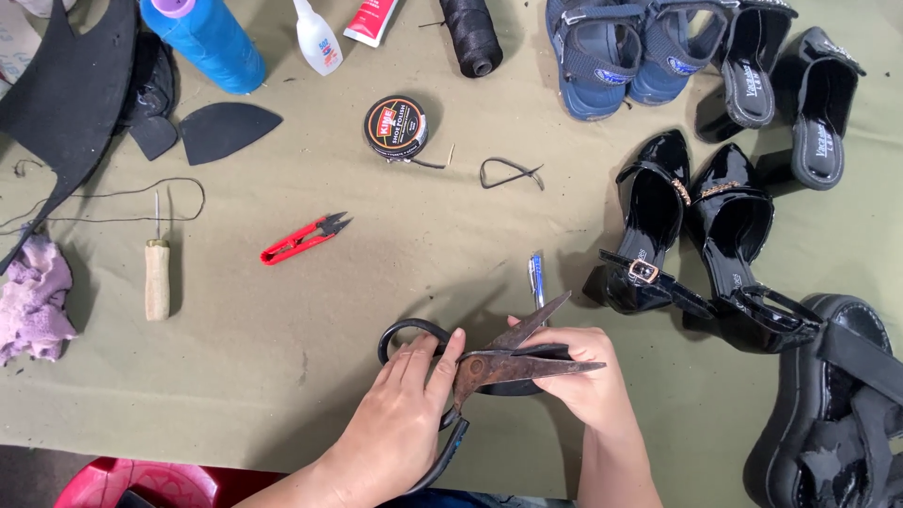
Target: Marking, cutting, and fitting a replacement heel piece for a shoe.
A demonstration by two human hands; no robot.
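Observation:
My left hand grips the black handles of large rusty scissors near the front edge of the olive cloth-covered table. The blades are parted and point right. Between them sits a dark flat piece, which my right hand holds from the right side. Much of that piece is hidden by the blades and my fingers.
Red thread snips, a wooden-handled awl, a polish tin, a pen, a blue thread cone, a glue bottle, black thread spool. Black heeled sandals and other shoes at right. Purple rag at left.

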